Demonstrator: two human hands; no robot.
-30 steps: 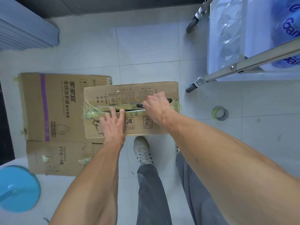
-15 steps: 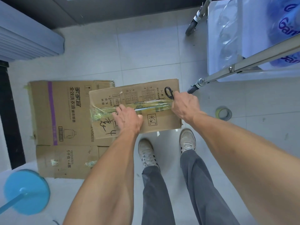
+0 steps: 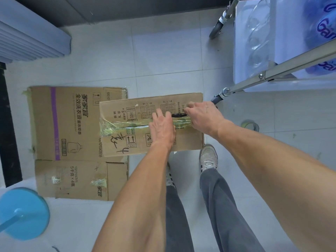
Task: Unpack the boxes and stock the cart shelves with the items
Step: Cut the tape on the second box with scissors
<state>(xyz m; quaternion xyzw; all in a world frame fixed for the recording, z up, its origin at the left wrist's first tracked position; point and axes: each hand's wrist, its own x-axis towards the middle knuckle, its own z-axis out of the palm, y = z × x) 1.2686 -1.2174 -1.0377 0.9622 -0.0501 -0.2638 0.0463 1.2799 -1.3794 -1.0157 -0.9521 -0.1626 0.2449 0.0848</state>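
Tiled floor [image 3: 163, 57]; both hands, left hand [image 3: 161, 128] and right hand [image 3: 203, 115], reach down onto taped box [image 3: 127, 110].

We take this for a stockroom or back room of a shop, though the narrow downward view leaves us unsure. The floor [image 3: 163, 57] is plain pale tile. Printed shipping cartons lie on it: a taped cardboard box [image 3: 145, 142] beside a flattened detergent carton [image 3: 69, 124]. A wheeled metal cart [image 3: 272, 73] holds plastic-wrapped goods [image 3: 325, 24], and a tape roll [image 3: 250, 125] sits on the tiles.
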